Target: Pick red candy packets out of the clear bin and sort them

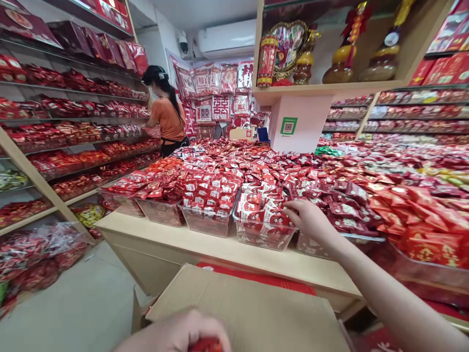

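My right hand (307,217) is at the right rim of a clear plastic bin (262,239) filled with red-and-white printed packets (252,199). Its fingers are bent and pinched together against the packets at that side; whether one is between them is hidden. Low in the picture, my left hand (179,333) is curled around some small red packets (205,344), only partly visible under the fingers. That hand is over the near edge of a brown cardboard box (252,305), whose top lies in front of the counter.
Similar clear bins of red packets (210,188) line the wooden counter (161,239), with dark red packets (342,203) to the right. A person (166,117) in an orange top stands by the left shelves. A wooden display shelf (337,90) overhangs the counter. Bagged packets (44,249) lie at left.
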The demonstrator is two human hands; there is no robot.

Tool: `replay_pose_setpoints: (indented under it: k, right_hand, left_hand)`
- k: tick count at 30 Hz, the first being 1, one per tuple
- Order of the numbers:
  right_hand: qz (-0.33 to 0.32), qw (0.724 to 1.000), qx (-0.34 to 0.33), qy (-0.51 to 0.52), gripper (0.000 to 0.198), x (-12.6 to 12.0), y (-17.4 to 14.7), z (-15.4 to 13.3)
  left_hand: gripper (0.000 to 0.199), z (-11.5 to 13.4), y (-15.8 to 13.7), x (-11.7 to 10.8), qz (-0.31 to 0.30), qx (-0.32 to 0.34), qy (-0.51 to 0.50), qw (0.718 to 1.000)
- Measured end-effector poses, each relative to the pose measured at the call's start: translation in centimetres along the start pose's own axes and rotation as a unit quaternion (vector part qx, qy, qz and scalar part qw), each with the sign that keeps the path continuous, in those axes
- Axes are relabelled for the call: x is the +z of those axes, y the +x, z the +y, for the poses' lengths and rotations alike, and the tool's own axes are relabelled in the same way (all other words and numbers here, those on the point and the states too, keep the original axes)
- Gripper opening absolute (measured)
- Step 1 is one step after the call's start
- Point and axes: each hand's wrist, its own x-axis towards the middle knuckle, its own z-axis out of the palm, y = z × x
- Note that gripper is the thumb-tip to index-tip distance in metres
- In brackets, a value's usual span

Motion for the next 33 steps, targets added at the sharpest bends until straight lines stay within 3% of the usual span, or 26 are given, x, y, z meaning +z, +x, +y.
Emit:
replay_pose_setpoints:
  k: [5, 9, 18, 22, 27, 33]
  right_hand:
    - [-0.049, 0.996, -0.021, -0.073, 0.025, 2.7, 5.3, 0.3]
    - [-0.072, 0.993, -0.046, -0.081, 0.024, 3.6, 6.1, -0.2]
    - [-0.13, 0.984, -0.046, -0.117, 0.02, 3.2, 6.5, 2.0]
    - [-0.12, 0.98, -0.077, -0.135, 0.024, 3.3, 6.4, 1.8]
    - [-0.098, 0.976, -0.136, -0.137, 0.021, 3.4, 6.8, 1.2]
    - [-0.062, 0.981, -0.138, -0.118, 0.026, 2.3, 6.3, 0.6]
  left_hand:
    - [0.029, 1.2, 2.6, -2.2, 0.076, 0.034, -0.085, 0.993]
    - [0.031, 0.0, 5.7, -3.2, 0.094, 0.061, -0.21, 0.971]
    - [0.031, -0.2, 11.2, -4.9, 0.201, 0.088, -0.22, 0.951]
    - [0.031, 0.0, 12.8, -5.1, 0.23, 0.064, -0.267, 0.934]
    - [0.032, 0.1, 13.7, -5.1, 0.229, 0.076, -0.249, 0.938]
    - [0.027, 0.3, 14.1, -5.2, 0.256, 0.067, -0.382, 0.885]
